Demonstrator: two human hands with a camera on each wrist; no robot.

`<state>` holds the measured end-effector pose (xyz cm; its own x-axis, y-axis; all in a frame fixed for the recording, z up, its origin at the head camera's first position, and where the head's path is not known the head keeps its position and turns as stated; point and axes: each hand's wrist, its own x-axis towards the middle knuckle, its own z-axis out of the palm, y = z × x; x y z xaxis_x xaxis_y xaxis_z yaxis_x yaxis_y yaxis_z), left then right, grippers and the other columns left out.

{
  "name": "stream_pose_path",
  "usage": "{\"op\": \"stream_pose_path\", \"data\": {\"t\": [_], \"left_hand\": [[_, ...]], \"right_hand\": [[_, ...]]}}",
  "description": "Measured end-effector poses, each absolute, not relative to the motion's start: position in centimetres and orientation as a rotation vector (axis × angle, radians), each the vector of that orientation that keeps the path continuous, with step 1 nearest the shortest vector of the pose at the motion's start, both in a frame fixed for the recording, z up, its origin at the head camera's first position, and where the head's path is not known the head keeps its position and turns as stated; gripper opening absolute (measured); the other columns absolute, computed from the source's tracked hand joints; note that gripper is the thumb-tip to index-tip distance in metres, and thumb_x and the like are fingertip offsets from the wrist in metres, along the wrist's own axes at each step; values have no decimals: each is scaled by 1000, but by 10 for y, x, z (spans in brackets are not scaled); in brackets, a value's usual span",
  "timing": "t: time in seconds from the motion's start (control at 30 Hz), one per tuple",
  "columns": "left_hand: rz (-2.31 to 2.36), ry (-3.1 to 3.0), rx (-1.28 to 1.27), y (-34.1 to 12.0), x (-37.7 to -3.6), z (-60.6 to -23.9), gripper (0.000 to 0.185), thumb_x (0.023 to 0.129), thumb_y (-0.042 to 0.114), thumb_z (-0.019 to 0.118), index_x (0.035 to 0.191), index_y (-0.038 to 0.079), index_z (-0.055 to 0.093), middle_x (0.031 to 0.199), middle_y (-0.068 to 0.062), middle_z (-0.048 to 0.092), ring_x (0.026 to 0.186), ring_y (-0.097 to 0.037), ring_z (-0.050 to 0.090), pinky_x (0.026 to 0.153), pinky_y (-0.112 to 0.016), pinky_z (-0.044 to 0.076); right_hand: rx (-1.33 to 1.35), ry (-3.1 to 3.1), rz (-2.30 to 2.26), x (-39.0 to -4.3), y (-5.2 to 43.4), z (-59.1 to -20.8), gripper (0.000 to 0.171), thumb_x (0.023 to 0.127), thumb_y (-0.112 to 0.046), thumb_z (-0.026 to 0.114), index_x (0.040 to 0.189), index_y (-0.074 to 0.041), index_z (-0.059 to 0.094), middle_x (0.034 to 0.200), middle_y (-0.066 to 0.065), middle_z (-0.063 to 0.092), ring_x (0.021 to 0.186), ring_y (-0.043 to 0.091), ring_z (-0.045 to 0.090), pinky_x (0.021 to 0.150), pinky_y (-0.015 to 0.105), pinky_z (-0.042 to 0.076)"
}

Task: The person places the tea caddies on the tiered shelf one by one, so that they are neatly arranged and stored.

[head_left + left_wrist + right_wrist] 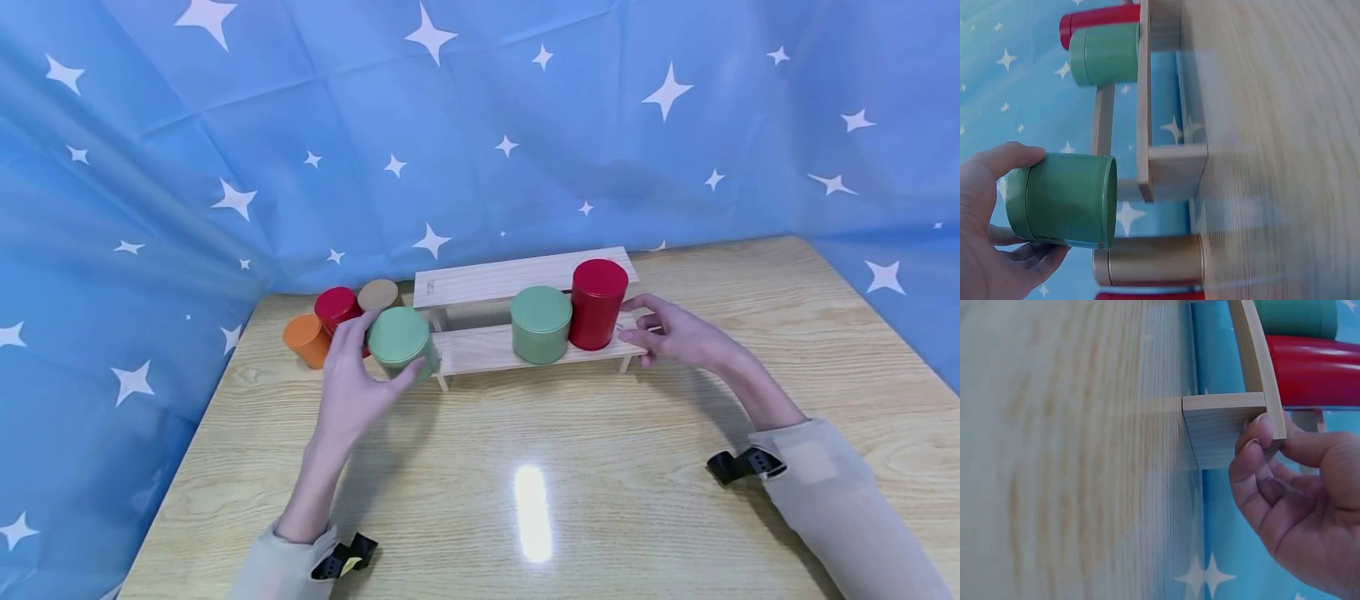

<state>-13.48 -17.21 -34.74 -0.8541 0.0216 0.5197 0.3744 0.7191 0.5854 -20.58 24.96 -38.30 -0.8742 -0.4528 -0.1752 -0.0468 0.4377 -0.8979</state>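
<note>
My left hand (352, 392) grips a green canister (400, 337) between thumb and fingers. In the left wrist view this canister (1066, 199) is off the table, beside the left end of a two-step wooden shelf (476, 352). With thumb and fingers, my right hand (678, 335) pinches the right end of the lower step, as the right wrist view shows. Another green canister (542, 327) stands on that lower step. Close to its right is a taller red canister (598, 307), near my right fingers.
Left of the shelf, an orange canister (306, 337), a red canister (337, 308) and a gold canister (378, 294) stand grouped on the wooden table (600, 467). My left hand partly covers them. A blue star-patterned cloth (480, 108) hangs behind the table.
</note>
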Motion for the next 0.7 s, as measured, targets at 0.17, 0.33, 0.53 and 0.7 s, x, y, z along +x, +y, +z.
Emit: {"op": "stream_pose_path", "data": {"t": [0.17, 0.33, 0.53, 0.7], "left_hand": [[-1016, -2481, -332, -157, -135, -348, 74, 67, 32, 79, 129, 7, 47, 120, -6, 48, 106, -20, 47, 82, -42, 46], [-1034, -2510, -363, -145, -139, -353, 75, 68, 32, 79, 129, 6, 45, 121, -6, 46, 106, -19, 47, 80, -40, 48], [-1046, -2530, -389, -133, -145, -358, 73, 68, 32, 78, 128, 7, 46, 120, -5, 46, 106, -19, 46, 80, -39, 49], [-1048, -2536, -398, -122, -149, -357, 72, 68, 35, 78, 127, 9, 47, 118, -4, 46, 105, -17, 46, 80, -39, 47]], "right_hand": [[-423, 2299, -1422, -206, 249, -383, 60, 88, -22, 61, 134, -3, 28, 75, 19, 49, 66, 40, 58, 66, 36, 51], [-427, 2302, -1422, -206, 249, -384, 56, 89, -20, 60, 132, -2, 29, 75, 19, 50, 65, 41, 59, 67, 35, 52], [-433, 2297, -1424, -207, 250, -385, 57, 88, -20, 61, 132, -2, 29, 76, 20, 50, 66, 41, 59, 66, 36, 52], [-430, 2298, -1424, -208, 250, -386, 57, 89, -19, 60, 133, -2, 29, 74, 20, 49, 65, 41, 59, 66, 36, 52]]}}
